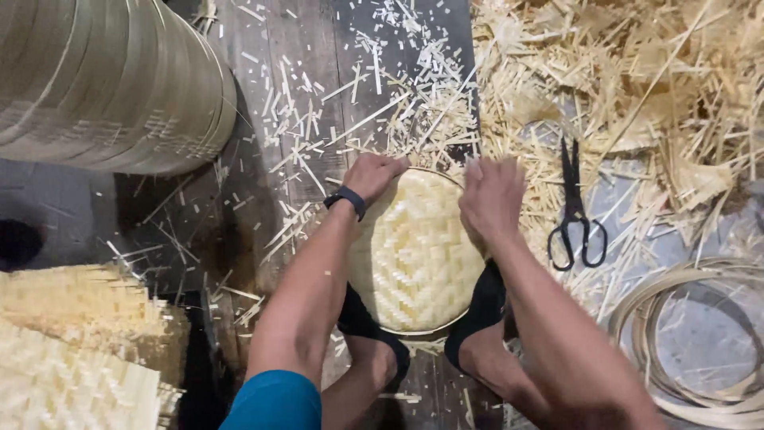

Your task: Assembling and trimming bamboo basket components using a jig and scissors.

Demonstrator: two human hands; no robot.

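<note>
A round woven bamboo basket [414,255] lies on the wooden floor between my feet. My left hand [372,175], with a black band on the wrist, grips the basket's far rim on the left side. My right hand [491,197] is closed over the far rim on the right side. Both feet in dark footwear [477,306] press against the basket's near edge. What the fingers do under the rim is hidden.
Black scissors [574,211] lie to the right among bamboo scraps [637,80]. Coiled bamboo hoops [700,334] sit at the lower right. A tall stack of bamboo rings [111,80] stands at the upper left. Woven mats [72,342] are piled at the lower left.
</note>
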